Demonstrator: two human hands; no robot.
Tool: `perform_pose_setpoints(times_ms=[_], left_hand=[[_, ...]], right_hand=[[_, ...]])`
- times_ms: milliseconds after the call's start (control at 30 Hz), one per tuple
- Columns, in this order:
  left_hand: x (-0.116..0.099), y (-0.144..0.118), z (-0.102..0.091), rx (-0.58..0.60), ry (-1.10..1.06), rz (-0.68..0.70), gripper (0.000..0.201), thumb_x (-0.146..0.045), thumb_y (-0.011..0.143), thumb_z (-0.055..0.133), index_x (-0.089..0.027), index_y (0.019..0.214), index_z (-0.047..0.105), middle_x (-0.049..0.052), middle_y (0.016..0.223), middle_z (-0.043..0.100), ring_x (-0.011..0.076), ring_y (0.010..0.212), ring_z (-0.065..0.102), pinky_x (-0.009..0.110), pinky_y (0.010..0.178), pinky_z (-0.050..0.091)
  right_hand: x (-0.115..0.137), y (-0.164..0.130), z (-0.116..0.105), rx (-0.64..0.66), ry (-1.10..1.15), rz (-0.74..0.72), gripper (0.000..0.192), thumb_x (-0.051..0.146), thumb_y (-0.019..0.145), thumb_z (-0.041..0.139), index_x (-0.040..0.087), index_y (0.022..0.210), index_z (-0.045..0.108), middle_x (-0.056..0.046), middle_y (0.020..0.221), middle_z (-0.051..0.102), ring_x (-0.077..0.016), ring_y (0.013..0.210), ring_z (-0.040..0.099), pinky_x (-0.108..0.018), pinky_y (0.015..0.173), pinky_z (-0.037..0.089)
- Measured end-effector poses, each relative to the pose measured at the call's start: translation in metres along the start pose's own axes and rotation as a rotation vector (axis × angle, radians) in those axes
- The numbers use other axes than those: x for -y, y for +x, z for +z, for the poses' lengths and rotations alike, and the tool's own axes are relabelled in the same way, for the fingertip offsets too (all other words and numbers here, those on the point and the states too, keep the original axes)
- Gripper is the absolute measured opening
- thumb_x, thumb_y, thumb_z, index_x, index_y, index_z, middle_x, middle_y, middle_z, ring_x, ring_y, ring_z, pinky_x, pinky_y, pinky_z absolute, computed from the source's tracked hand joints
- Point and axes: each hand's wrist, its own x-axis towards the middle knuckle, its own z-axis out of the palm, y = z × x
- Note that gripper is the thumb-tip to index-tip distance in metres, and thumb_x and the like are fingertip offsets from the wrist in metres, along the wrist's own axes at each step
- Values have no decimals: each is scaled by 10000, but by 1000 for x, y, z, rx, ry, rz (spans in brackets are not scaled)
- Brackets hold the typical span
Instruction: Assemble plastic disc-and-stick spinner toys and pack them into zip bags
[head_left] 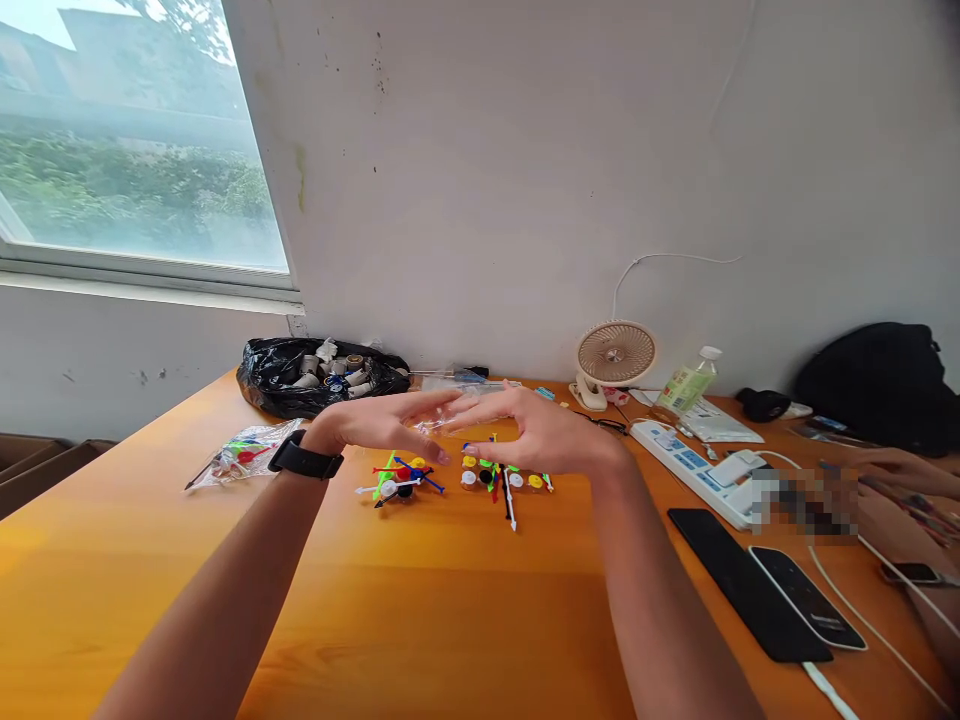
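My left hand (390,418), with a black band on its wrist, is stretched out over the table (420,620), fingers extended. My right hand (529,425) reaches in from the other side, also with fingers stretched out; the two hands' fingertips come close together or overlap, and I cannot tell if they touch. Nothing shows in either hand. Below and in front of the left hand lies a pile of colourful plastic arrows (388,486) with small round caps. Under the right hand is a second group of plastic arrows (511,510) and round caps (535,482), partly hidden by it.
A clear bag (244,452) of similar pieces lies left. Behind are a black plastic bag (274,375) of cardboard tubes, a fan (616,352) and a bottle (688,382). On the right are a power strip (675,465), phone-like devices (806,595), cables and another person's hand.
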Motion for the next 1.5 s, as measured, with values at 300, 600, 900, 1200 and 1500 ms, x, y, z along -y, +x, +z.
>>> perform_pose_setpoints(times_ms=[300,600,900,1200,1500], left_hand=[[34,-23,-19,-116,166,-285,887,-572,799,743,-237,1560,434,126,1463,629,359,1245,622,370,922,518],[71,-40,-25,-186,195,-462,1039,-603,763,763,-246,1634,322,159,1570,515,385,1302,590,389,943,530],[52,-23,-17,-194,49,-272,887,-600,840,733,-236,1584,416,121,1581,522,385,1385,513,392,1064,477],[51,-25,-19,-186,-26,-308,833,-541,824,736,-224,1546,466,123,1490,597,390,1348,527,418,1061,474],[61,-19,-16,-226,126,-298,759,-468,741,787,-167,1400,560,131,1302,670,351,1150,609,388,915,498]], right_hand=[[-29,17,20,-302,-245,244,274,322,969,645,237,1212,738,-68,1229,767,-221,1111,698,-310,884,519],[-60,49,95,240,-434,530,98,252,734,810,180,778,759,-91,881,796,-253,805,723,-281,577,392],[-66,50,98,221,-434,480,94,244,755,784,204,840,774,-80,944,802,-252,854,727,-276,611,408],[-65,49,88,56,-385,442,108,175,859,683,196,871,789,-88,938,794,-209,800,702,-268,623,395],[-66,35,42,-268,-143,263,158,246,894,618,165,839,742,-12,771,704,-134,687,582,-254,622,376]])
